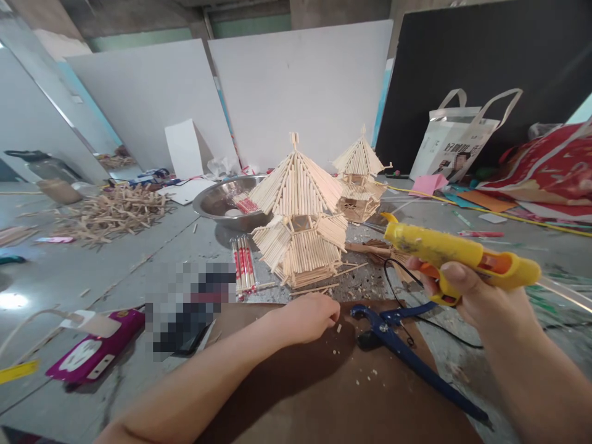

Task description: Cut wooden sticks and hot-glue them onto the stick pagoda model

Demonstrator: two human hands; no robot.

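Observation:
My right hand (467, 287) is wrapped round the handle of a yellow glue gun (435, 243), its nozzle pointing left and a clear glue stick out of its back. My left hand (311, 317) is closed over the brown board (319, 394), just in front of a pagoda-like model (303, 246) built of thin wooden sticks; whatever its fingers hold is too small to make out. Blue-handled cutters (407, 351) lie on the board between the hands. Small pale stick scraps are scattered beside them.
A second stick model (358, 179) stands behind. Left of the front model are a metal bowl (210, 206), packaged sticks (244, 265), a stick pile (115, 213) and a purple power strip (99, 348). A white bag (451, 142) stands back right. A black cord runs near the gun.

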